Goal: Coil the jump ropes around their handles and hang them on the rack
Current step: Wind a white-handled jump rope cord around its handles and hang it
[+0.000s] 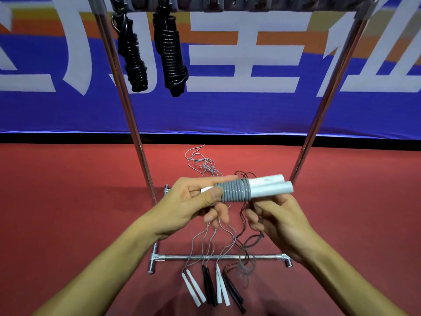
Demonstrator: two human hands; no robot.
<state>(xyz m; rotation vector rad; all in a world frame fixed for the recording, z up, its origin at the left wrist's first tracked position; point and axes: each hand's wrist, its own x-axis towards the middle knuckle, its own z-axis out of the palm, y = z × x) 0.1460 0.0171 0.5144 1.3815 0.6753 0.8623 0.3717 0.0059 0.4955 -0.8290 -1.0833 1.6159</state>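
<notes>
My left hand (193,201) grips a pair of white handles (268,187) held side by side, with grey rope (232,190) coiled tightly round their middle. My right hand (278,217) is just below the handles' free ends, its fingers curled; whether it holds the rope's tail I cannot tell. Two black coiled ropes (134,53) (170,53) hang from the rack's top bar (227,3). Several loose ropes with white handles (193,288) and black handles (209,286) lie on the floor near the rack's base.
The rack's two chrome uprights (134,124) (319,115) rise on either side of my hands; its base bar (218,257) lies on the red floor. Tangled thin ropes (202,163) trail behind. A blue banner (250,106) stands at the back.
</notes>
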